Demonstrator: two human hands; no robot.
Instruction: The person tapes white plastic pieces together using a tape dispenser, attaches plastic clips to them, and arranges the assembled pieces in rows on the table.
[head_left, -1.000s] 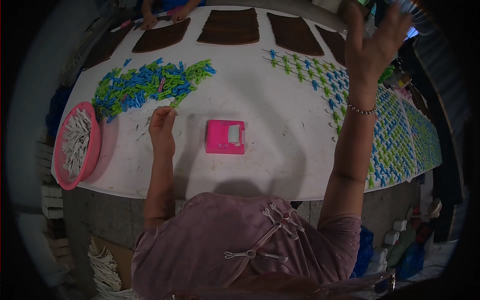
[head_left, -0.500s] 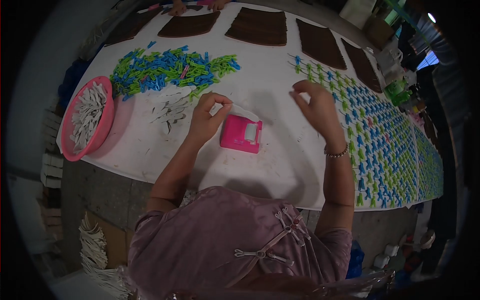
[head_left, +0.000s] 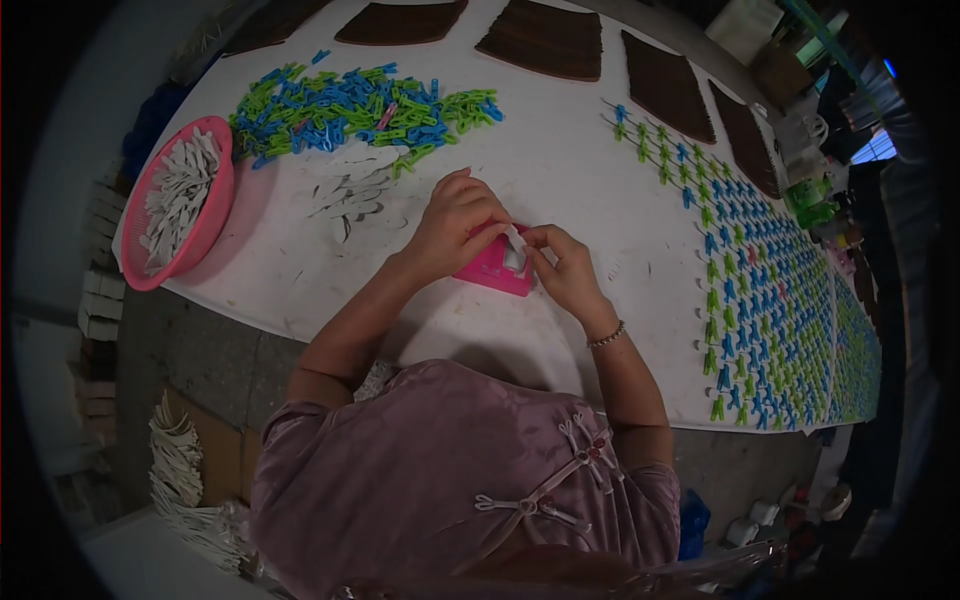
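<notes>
My left hand [head_left: 455, 225] is closed, its fingertips pinching a thin white strip [head_left: 515, 238] over a small pink box [head_left: 492, 274]. From the other side, my right hand [head_left: 568, 270] is also closed, thumb and finger gripping the strip's near end. A pale, roller-like part [head_left: 514, 258] sits in the box top just under the strip. My hands partly cover the box, and I cannot tell whether strip and roller touch. Loose white strips [head_left: 355, 192] lie on the table beyond my left wrist.
A pink basket [head_left: 225, 215] full of white pieces stands at the table's left edge. Behind lies a heap of blue and green clothespins [head_left: 340, 115]. Rows of clothespins [head_left: 765, 300] cover the right side. Brown panels [head_left: 540, 42] line the far edge of the white table [head_left: 560, 135].
My right hand has come in from the right and closed on the strip. My left hand has turned over the box, still holding the strip. The camera view has shifted slightly.
</notes>
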